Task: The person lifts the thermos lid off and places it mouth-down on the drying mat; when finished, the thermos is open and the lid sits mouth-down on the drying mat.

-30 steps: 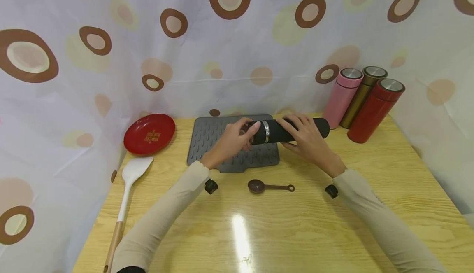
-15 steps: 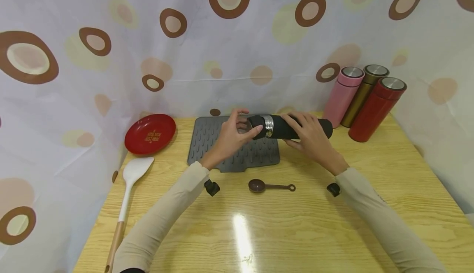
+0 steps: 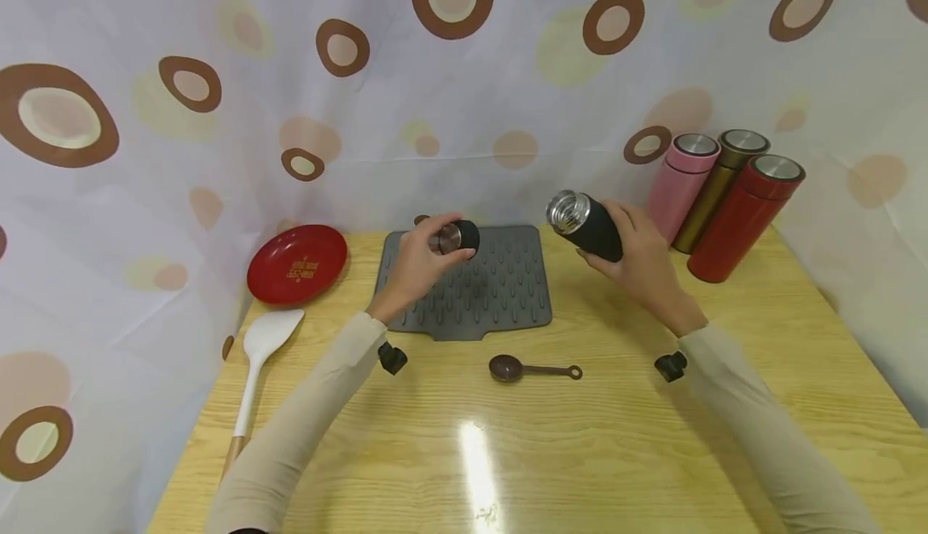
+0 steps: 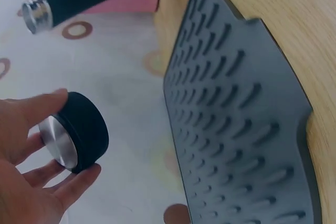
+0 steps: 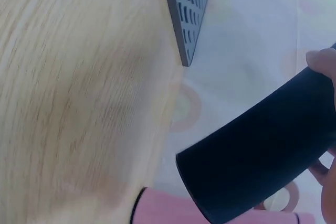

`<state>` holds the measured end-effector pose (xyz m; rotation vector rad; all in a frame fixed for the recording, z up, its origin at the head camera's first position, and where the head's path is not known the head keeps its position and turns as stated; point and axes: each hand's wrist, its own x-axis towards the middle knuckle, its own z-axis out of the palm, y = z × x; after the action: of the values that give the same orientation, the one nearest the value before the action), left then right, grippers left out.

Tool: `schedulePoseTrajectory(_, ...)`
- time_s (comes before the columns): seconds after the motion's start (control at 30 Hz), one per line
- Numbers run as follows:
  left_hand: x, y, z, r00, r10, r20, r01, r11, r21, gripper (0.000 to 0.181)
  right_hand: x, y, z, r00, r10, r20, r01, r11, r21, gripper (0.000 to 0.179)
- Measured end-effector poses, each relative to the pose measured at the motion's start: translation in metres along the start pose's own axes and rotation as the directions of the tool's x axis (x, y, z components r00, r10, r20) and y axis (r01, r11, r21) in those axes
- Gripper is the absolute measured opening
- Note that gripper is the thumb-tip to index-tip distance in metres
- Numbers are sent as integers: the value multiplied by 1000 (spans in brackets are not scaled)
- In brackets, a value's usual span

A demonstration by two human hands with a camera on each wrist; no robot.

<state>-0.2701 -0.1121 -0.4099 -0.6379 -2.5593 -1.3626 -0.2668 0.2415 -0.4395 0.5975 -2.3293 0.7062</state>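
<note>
My left hand (image 3: 419,264) pinches a black bottle lid (image 4: 90,131) with a silver top between thumb and fingers, above the grey ridged mat (image 3: 500,276). My right hand (image 3: 644,264) grips a black thermos bottle (image 3: 600,232) round its body, tilted, with its shiny metal mouth (image 3: 569,212) uncovered and facing left. Lid and bottle are apart. In the right wrist view the black bottle body (image 5: 262,145) fills much of the right side, and its mouth is out of that picture.
Pink (image 3: 683,184), bronze (image 3: 718,192) and red (image 3: 747,216) thermos bottles stand at the back right. A red plate (image 3: 299,265) and a white spatula (image 3: 264,337) with a wooden handle lie at left. A brown measuring spoon (image 3: 506,369) lies in front of the mat.
The lid has come off the black thermos bottle. My left hand has moved left with the lid, while my right hand has moved right and tilted the bottle's mouth up.
</note>
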Motion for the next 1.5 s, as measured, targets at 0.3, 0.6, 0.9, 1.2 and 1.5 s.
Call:
schedulePoseTrajectory(0.3, 5, -22, -14, 1000, 25, 7, -26, 990, 138, 58, 3, 15, -10, 960, 267, -85, -243, 944, 222, 83)
schedulePoseTrajectory(0.6, 13, -41, -24, 996, -62, 66, 46, 973, 225, 58, 6, 22, -30, 839, 526, -137, -467, 826, 314, 77)
schedulePoseTrajectory(0.9, 17, -61, -29, 994, -84, 65, 60, 950, 307, 56, 5, 32, -32, 799, 569, -194, -488, 802, 344, 67)
schedulePoseTrajectory(1.2, 13, -90, -35, 988, -142, 68, 108, 927, 359, 54, 3, 43, -23, 824, 514, -240, -448, 849, 280, 71)
schedulePoseTrajectory(1.5, 15, -101, -39, 983, -166, 78, 121, 907, 402, 55, -1, 53, -12, 808, 544, -226, -489, 833, 258, 77)
